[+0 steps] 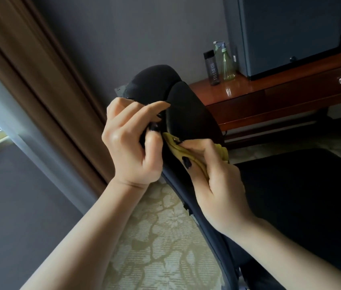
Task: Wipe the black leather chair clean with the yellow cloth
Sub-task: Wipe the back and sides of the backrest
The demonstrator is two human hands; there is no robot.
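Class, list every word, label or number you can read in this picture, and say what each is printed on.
"MY BOTTLE": printed lengthwise on the dark see-through bottle with a black cap, standing on the reddish wooden desk.
Pale green spray bottle beside it: no readable text.
No other text shows.

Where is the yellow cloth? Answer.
The yellow cloth is central in the head view, bunched in the right hand against the black chair, beside the left hand.

A: What is happening here?
B: The left hand [132, 143] grips a padded edge of the black leather chair [188, 109]. The right hand [213, 176] holds a bunched yellow cloth [174, 148] against it, just beside the left thumb.
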